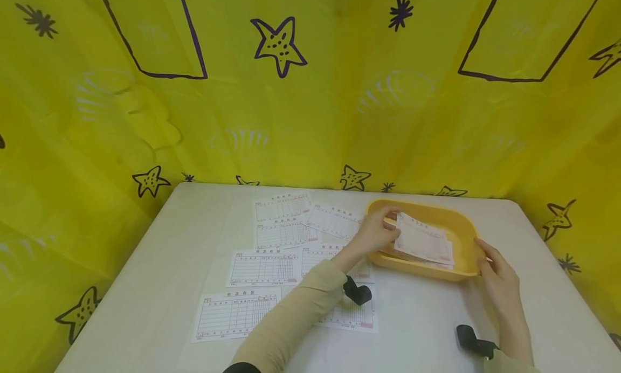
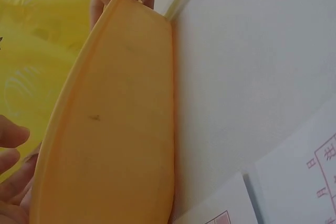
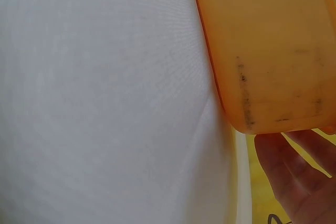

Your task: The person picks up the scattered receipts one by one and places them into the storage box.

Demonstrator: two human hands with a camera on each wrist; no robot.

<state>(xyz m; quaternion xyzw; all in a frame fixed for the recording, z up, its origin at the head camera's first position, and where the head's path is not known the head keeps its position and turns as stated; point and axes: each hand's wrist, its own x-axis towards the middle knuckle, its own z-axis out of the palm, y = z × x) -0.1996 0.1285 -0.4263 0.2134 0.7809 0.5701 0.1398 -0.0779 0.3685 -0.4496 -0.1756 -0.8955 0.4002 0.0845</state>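
Observation:
A yellow-orange plastic tray point(image 1: 463, 227) with rounded corners stands on the right of the table. Inside lie paper slips point(image 1: 422, 238) printed like receipt forms, slightly fanned. From the left, my left hand point(image 1: 375, 230) reaches over the tray's rim, its thumb and forefinger apart and right at the slips' left edge. In the left wrist view, fingers point(image 2: 16, 182) of that hand show behind the tray's near wall point(image 2: 115, 119). My right hand point(image 1: 499, 276) grips the tray's right end by the rim. Below that end, its fingers point(image 3: 286, 156) show in the right wrist view.
Several more printed slips point(image 1: 264, 268) are spread over the table's middle, some overlapping. My left forearm point(image 1: 301, 303) passes above part of them. A yellow curtain point(image 1: 310, 119) with star drawings hangs behind the white table point(image 1: 160, 287).

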